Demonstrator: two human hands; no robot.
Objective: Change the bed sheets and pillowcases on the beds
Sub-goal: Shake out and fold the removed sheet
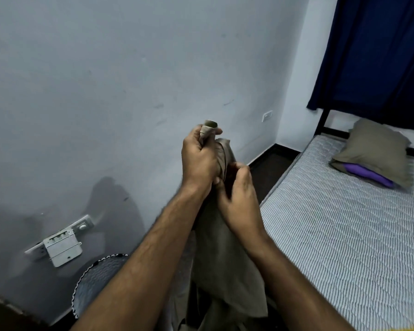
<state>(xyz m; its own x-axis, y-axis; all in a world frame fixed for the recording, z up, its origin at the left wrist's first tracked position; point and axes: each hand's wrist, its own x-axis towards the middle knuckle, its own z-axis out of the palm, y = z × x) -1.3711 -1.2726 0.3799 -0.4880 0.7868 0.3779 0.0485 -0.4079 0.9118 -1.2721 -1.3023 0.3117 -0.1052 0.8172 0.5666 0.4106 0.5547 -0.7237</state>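
Note:
A taupe sheet (pixel 227 278) hangs bunched in front of me, held up at chest height. My left hand (pixel 198 161) grips its top end, and a fold of cloth sticks out above the fist. My right hand (pixel 239 199) pinches the sheet just below and to the right. At right lies a bare striped mattress (pixel 344 235) on a black frame. A taupe pillow (pixel 378 151) rests at its far end on a folded purple cloth (pixel 366 174).
A grey wall fills the left and centre, with a switch box (pixel 62 244) low on it and a white outlet (pixel 267 115) farther along. A round fan guard (pixel 93 280) stands below left. A dark blue curtain (pixel 378 51) hangs at top right. Dark floor runs between wall and bed.

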